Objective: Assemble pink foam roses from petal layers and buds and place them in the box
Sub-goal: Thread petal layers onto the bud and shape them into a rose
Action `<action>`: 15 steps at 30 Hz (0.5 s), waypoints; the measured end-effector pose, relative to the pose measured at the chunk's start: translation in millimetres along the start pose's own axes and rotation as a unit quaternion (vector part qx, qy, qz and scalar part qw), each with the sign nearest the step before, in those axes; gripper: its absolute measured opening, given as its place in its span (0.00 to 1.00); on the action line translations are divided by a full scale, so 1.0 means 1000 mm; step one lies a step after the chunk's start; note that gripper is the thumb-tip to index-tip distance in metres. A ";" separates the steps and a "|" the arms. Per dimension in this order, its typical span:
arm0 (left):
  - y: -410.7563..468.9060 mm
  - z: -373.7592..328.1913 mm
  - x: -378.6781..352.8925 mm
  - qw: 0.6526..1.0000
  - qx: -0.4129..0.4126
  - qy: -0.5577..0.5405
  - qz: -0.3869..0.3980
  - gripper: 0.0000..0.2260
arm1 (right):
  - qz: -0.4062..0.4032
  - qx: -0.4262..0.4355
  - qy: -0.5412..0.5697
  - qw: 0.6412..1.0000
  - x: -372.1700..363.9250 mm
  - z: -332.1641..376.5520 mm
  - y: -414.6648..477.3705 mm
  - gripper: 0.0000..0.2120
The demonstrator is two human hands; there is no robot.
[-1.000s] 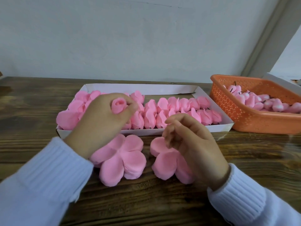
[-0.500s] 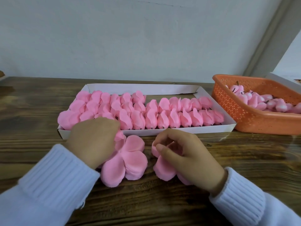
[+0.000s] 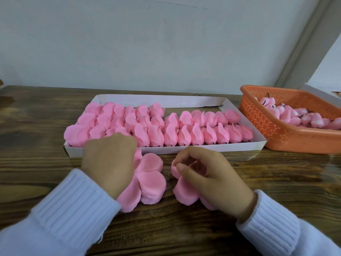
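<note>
Dark, grainy wooden tabletop (image 3: 184, 228) under a pale wall, and the action is dropping down to the surface. A second ago the left hand (image 3: 108, 163) was holding a small rolled pink foam bud up over the shallow white cardboard box (image 3: 184, 149). Now it is coming down knuckles-up onto the left stack of flat, flower-shaped pink foam petal layers (image 3: 151, 182), just in front of the box's near wall. Its fingers are curling under and the bud is going out of sight beneath them, so whether it is still being pinched cannot be told. The right hand (image 3: 208, 178) is closing in too: thumb and forefinger are pinching up the top edge of the right stack of matching pink foam petal layers (image 3: 184, 191), which is lying just beside the left one with a strip of bare wood between them. That is reading as the seating step getting under way, with the bud going down into the centre of a layer while the right hand is readying the next. Behind, rows of finished pink foam roses (image 3: 203, 132) are filling most of the box, a gap showing behind the right-hand rows. An orange perforated plastic basket (image 3: 276, 137) of spare pink buds (image 3: 295, 117) is waiting just beside the box's right end.
</note>
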State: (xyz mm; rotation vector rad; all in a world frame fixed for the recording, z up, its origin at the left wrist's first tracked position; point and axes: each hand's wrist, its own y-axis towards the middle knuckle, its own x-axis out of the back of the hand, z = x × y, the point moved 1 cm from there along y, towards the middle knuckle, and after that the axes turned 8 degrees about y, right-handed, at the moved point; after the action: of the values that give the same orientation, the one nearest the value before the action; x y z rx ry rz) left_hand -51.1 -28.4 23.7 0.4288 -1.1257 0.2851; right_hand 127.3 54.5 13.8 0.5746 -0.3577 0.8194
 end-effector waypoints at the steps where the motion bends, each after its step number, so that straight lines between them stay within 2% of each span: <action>1: -0.001 -0.002 0.002 1.000 0.011 -0.002 0.002 0.08 | 0.001 -0.001 0.000 1.000 0.000 0.000 0.000 0.04; 6: -0.005 -0.001 0.004 1.000 0.021 -0.010 0.000 0.02 | 0.000 0.002 -0.004 1.000 0.000 0.000 0.000 0.05; 13: -0.004 -0.001 0.006 0.998 0.051 -0.045 -0.015 0.11 | 0.004 0.004 -0.007 1.000 0.000 0.000 0.000 0.05; 15: -0.003 0.000 0.004 0.996 0.051 -0.072 -0.012 0.08 | 0.004 0.002 -0.006 1.000 -0.001 -0.001 0.000 0.05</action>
State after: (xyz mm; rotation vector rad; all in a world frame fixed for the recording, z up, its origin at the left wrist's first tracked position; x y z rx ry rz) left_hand -47.7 -30.7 27.0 0.5604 -1.2490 0.2951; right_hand 127.4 54.2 12.9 0.5828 -0.3702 0.8240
